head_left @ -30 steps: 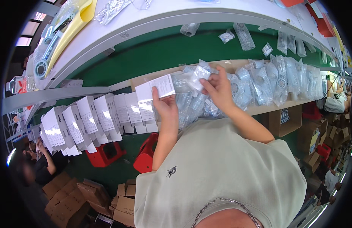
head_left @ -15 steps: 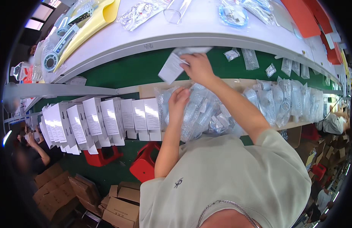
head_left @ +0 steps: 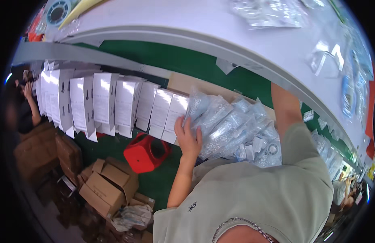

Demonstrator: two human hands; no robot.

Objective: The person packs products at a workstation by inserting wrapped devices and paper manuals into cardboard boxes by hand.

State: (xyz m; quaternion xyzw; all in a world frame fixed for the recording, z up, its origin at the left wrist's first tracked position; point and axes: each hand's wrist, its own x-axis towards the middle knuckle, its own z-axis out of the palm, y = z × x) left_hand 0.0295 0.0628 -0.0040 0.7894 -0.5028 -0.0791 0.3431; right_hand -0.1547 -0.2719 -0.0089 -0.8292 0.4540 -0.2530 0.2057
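Observation:
My left hand (head_left: 188, 137) is at the right end of a row of white boxes (head_left: 174, 117), fingers apart and upward. Its fingertips meet the last box's front and the edge of the clear bubble-wrap bags (head_left: 220, 125) beside it. I cannot make out any object in its grip. My right forearm (head_left: 285, 107) reaches in under the white upper shelf, which hides the hand and anything it holds. A white folded sheet or box corner (head_left: 226, 66) pokes out below the shelf edge, to the left of that forearm.
The white upper shelf (head_left: 175, 34) crosses above, carrying clear plastic bags (head_left: 272, 12) and a yellow sheet (head_left: 80, 10). Below are a red stool (head_left: 145, 154) and opened cardboard cartons (head_left: 104, 188). Another person's arm (head_left: 33, 105) shows at far left.
My view has shifted, and the bench appears tilted. My right hand, earlier seen with a white printed sheet or flat box, has gone under the shelf. My left hand has moved to the last box.

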